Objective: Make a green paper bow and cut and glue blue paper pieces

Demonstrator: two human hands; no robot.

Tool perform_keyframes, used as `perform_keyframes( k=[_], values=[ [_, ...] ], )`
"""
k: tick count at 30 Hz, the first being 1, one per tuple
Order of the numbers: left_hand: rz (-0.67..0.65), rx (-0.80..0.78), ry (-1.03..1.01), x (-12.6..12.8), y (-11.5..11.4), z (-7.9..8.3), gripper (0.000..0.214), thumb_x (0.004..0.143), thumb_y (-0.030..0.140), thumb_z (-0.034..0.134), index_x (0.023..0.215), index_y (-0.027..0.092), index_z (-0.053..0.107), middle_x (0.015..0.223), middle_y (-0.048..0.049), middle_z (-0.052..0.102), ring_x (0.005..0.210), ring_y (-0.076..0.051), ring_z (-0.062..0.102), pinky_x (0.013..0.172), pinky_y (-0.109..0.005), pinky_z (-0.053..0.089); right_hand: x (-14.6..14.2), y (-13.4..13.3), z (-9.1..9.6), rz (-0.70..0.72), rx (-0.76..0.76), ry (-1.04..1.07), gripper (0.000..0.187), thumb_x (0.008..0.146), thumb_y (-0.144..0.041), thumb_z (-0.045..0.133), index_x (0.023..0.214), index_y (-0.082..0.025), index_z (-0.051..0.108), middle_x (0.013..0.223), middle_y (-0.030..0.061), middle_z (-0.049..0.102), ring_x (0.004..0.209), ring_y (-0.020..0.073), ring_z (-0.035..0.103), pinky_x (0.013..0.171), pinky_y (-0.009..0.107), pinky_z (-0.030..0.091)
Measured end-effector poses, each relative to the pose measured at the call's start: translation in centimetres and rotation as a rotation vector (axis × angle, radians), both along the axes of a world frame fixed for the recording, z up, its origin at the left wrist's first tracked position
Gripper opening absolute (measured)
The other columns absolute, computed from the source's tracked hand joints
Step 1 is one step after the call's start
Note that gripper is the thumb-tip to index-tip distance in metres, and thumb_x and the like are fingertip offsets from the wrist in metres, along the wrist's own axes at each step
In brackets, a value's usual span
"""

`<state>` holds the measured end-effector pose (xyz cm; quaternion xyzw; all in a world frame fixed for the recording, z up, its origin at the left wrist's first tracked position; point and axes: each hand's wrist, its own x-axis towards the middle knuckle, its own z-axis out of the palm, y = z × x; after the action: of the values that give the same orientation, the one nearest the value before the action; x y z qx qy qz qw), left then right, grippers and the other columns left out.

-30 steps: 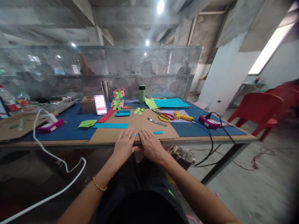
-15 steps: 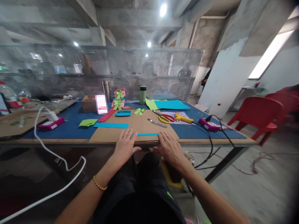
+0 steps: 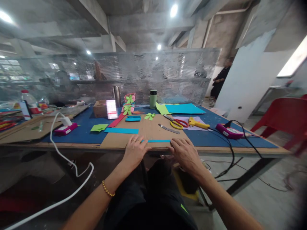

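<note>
A thin blue paper strip point(image 3: 158, 141) lies along the near edge of a brown cardboard sheet point(image 3: 148, 129) on the blue-topped table. My left hand point(image 3: 135, 150) lies flat with its fingers stretched out, its fingertips on the strip's left end. My right hand point(image 3: 185, 153) rests flat as well, fingers spread, touching the strip's right end. Neither hand holds anything.
On the table are a wider blue strip point(image 3: 121, 130), green paper point(image 3: 98, 127), a green bow point(image 3: 149, 116), scissors point(image 3: 176, 121), a metal blade point(image 3: 168, 129), a yellow tool point(image 3: 198, 122), pink devices point(image 3: 229, 132) with cables, a flask point(image 3: 153, 99). A red chair point(image 3: 285, 118) stands at right; a person point(image 3: 219, 81) stands behind.
My right hand slid right along the blue strip, away from my left hand, so the strip lies uncovered between them. The view has swung slightly left.
</note>
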<state>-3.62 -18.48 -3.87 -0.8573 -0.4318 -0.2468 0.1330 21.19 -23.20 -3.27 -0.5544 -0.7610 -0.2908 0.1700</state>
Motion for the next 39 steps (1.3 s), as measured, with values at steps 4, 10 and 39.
perform_keyframes(
  k=[4,10,39],
  values=[
    [-0.016,-0.038,-0.034,-0.5,-0.1,0.9,0.022,0.101,0.026,0.051,0.104,0.018,0.072,0.108,-0.0086,0.072,0.107,-0.025,0.062,0.101,-0.043,0.043,-0.3,-0.1,0.6,-0.013,0.019,-0.046,0.027,0.100,-0.031,0.058,0.081,-0.016,0.068,0.084,0.0089,0.070,0.083,0.0238,0.058,0.080,0.036,0.035],
    [-0.055,0.030,-0.041,-0.8,-0.5,0.5,0.023,0.095,0.023,0.061,0.117,0.019,0.068,0.105,-0.0086,0.067,0.101,-0.025,0.059,0.095,-0.041,0.042,0.3,-1.2,-0.2,0.076,0.075,0.029,0.011,0.096,-0.025,0.063,0.090,-0.017,0.067,0.088,0.0074,0.068,0.086,0.0234,0.054,0.081,0.035,0.034],
    [-0.074,-0.120,0.101,-7.3,4.3,-0.7,0.078,0.086,0.064,0.064,0.153,0.026,0.046,0.161,-0.0137,0.040,0.150,-0.031,0.035,0.120,-0.048,0.033,2.4,3.7,0.9,0.128,0.012,0.011,0.026,0.101,-0.017,0.048,0.083,-0.020,0.068,0.081,0.0048,0.068,0.080,0.0177,0.058,0.065,0.027,0.032]
  ],
)
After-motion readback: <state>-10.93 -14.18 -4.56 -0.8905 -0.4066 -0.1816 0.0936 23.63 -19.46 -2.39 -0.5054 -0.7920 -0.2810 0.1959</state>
